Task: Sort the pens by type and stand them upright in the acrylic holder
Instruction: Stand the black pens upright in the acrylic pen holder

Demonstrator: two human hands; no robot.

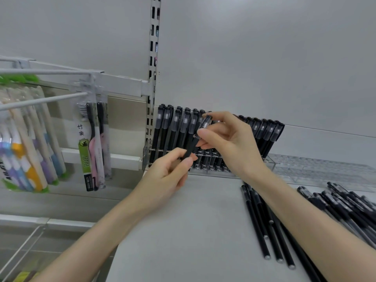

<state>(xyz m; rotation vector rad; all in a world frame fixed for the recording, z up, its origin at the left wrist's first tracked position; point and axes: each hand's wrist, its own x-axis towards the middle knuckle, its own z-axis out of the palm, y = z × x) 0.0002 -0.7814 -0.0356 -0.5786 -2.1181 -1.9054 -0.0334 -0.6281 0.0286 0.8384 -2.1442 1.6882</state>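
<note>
Far to the left of the left grip, toothbrush packs (92, 143) hang on display and play no part in our sorting; the left grip (168, 174) pinches the lower barrel of a black pen (192, 146) between thumb and fingers; just above and to its right, the right grip (230, 143) pinches the same pen near its clear cap, so both are taken up with one pen. We hold it slanted, cap uppermost, close in front of the acrylic holder (146, 153); we judge the two-handed hold is there to steady the pen and aim its lower end at a free cell. Behind both grips the holder carries standing pens (173, 129), all black with clear caps, leaning back in rows on either side of the right grip; the holder's clear cells well to the right of that grip show no pens in them. Below the right grip, on the shelf (183, 220), slim black pens (262, 224) lie side by side; further right lies a heap of capped pens (345, 204); we take the two lots as types kept apart, waiting their turn.
</note>
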